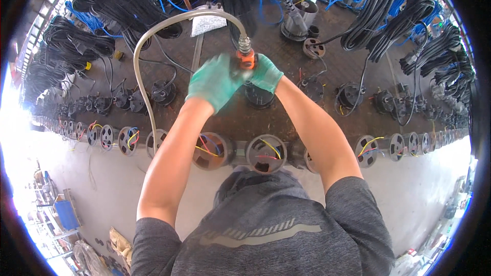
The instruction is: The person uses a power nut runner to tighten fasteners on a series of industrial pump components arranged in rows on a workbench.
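A: so what's being held?
B: right grip looks closed round the orange tool. Left grip is a blur on its other side, can't tell how tight.
A: anything close?
B: hose loops past the left grip, black motor just below both.

Green gloves cover the left hand, blurred here, and the right hand, ending around the wrists. The shirt is dark heathered grey, its plain short sleeves leaving both forearms bare. Across it runs a pale, gently curved band, topped by a row of short slanting bars in a similar light tone.
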`<state>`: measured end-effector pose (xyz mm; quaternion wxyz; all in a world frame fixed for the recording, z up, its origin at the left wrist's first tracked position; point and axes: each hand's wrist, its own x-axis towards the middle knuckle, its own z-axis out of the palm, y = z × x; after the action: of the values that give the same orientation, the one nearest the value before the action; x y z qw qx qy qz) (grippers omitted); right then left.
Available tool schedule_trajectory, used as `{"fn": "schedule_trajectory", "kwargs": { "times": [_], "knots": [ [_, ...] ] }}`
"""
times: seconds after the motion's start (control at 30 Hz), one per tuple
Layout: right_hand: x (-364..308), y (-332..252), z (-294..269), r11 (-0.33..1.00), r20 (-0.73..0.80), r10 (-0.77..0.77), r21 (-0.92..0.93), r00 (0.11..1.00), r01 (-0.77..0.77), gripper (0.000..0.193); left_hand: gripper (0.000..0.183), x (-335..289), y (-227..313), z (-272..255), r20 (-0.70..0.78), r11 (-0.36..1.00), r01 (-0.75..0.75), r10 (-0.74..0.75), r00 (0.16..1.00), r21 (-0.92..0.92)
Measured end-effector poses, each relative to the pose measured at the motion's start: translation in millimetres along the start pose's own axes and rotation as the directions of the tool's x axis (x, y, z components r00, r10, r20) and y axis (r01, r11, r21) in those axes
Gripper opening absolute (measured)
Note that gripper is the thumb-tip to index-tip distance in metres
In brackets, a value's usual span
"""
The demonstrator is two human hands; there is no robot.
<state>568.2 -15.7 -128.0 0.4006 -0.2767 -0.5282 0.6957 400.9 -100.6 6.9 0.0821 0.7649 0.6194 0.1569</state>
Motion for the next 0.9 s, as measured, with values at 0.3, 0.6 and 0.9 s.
{"fn": "schedule_trajectory", "kwargs": {
  "times": [0.3, 0.6, 0.9],
  "knots": [
    [-18, -32, 27, 0.946, -0.129, 0.004, -0.322, 0.992, -0.045, 0.059, 0.044, -7, 16, 133, 0.651, 0.919, -0.362, 0.371, 0.662, -0.155],
    [-7, -32, 25, 0.904, -0.127, -0.046, -0.428, 0.991, -0.013, 0.059, 0.037, 22, 0, 244, 0.809, 0.917, -0.394, 0.185, 0.557, 0.061],
    [24, -52, 12, 0.772, -0.313, 0.033, -0.595, 0.949, -0.223, 0.048, 0.045, 35, -10, 237, 0.895, 0.054, -0.979, 0.398, 0.201, 0.196]
  ]
}}
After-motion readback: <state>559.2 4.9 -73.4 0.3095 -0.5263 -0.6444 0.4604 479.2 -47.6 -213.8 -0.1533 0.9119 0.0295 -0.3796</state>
